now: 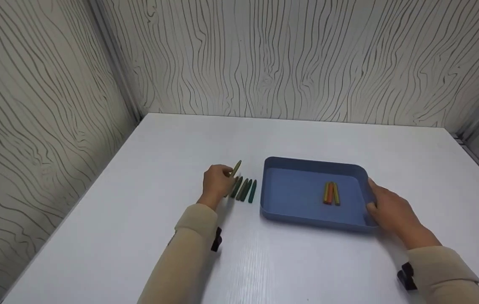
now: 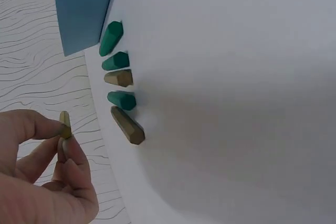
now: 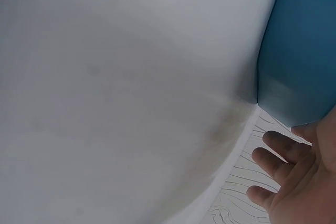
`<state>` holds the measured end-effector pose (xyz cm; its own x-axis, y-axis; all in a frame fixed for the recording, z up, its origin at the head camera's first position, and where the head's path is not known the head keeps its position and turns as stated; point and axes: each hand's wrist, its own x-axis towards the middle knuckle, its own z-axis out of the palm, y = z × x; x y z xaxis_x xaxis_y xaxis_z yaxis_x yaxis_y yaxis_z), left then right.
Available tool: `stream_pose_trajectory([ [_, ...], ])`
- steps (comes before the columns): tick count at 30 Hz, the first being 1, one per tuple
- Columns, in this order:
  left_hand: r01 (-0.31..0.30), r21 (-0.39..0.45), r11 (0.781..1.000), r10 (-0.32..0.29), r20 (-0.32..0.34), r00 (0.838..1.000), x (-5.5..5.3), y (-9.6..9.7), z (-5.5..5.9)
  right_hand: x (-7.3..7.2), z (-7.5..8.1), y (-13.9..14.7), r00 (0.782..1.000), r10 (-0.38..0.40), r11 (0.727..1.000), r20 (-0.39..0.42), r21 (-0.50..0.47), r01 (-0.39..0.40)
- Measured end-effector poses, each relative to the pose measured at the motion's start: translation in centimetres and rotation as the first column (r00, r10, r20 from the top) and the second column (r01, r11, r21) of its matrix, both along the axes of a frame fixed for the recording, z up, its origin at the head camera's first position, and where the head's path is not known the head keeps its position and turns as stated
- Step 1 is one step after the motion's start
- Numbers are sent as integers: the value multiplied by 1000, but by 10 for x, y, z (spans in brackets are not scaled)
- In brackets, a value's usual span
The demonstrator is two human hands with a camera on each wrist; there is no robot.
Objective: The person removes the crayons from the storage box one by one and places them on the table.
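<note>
In the head view my left hand [image 1: 218, 181] pinches an olive-yellow crayon [image 1: 236, 168] between thumb and fingertips, above the table. Below and beside it lies a row of dark green and brown crayons [image 1: 245, 189], spaced slightly apart. A shallow blue tray [image 1: 294, 217] stands right of the row, with three crayons [image 1: 330, 194] in yellow and orange tones side by side inside. My right hand [image 1: 393, 211] holds the tray's right wall, thumb over the rim. In the right wrist view the other fingers [image 3: 273, 166] spread loosely below the tray's edge; the thumb is hidden there.
The white table [image 1: 138, 219] ends at a back wall [image 1: 265, 63] with a wood-grain line pattern. A similar panel [image 1: 32, 105] stands on the left. Small black devices are strapped at both wrists.
</note>
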<state>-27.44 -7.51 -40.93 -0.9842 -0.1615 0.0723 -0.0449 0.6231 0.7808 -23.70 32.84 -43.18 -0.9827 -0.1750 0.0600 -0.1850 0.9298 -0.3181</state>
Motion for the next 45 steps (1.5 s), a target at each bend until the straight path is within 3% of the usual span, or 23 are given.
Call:
stream_pose_trajectory([
  [7, -24, 4, 1000, 23, 92, 995, 2, -16, -9, 1, 0, -1, 1000, 4, 1000, 8, -17, -4],
  [21, -21, 50, 999, 11, 191, 981, 7, -31, -21, 2, 2, -1, 1000, -2, 1000, 13, -17, 3],
  [28, 12, 56, 998, -22, 183, 983, 9, -34, -23, 0, 1, -2, 1000, -16, 1000, 18, -8, 16],
  [39, 9, 66, 998, -23, 211, 977, 10, -32, -24, 1, 1, -2, 1000, -17, 1000, 22, -17, 18],
  [45, -2, 37, 999, -5, 177, 984, 9, -32, -24, 0, 1, -1, 1000, -15, 1000, 16, -19, 15],
])
